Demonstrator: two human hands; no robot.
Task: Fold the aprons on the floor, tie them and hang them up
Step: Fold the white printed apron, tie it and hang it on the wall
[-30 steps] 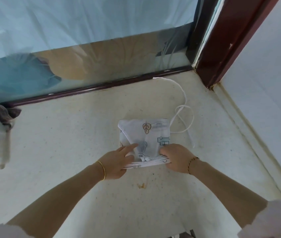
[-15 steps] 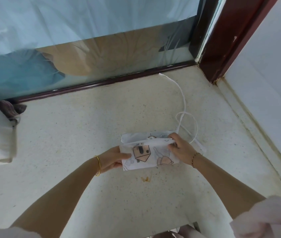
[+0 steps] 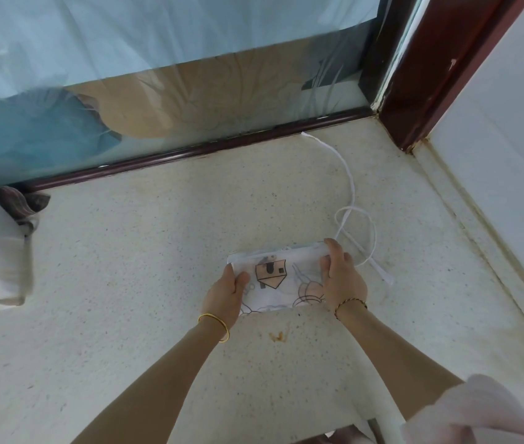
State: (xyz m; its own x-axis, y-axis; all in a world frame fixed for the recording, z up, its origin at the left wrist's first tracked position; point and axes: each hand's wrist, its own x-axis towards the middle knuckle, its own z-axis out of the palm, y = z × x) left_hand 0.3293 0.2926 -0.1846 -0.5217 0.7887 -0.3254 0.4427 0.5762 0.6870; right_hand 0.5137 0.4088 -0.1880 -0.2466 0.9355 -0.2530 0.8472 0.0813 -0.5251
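Bare floor [image 3: 145, 283] left of bundle; strap [image 3: 349, 190] loops right.

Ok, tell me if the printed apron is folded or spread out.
Folded: the apron is a compact rectangle gripped at each end by the left hand and right hand; its strap trails loose.

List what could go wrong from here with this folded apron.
1. The folded apron is held only at its ends by the left hand and right hand; letting go of either may let the folds spring open.
2. The white strap lies looped loose on the floor beyond the right hand; pulling it could tangle it into a knot.
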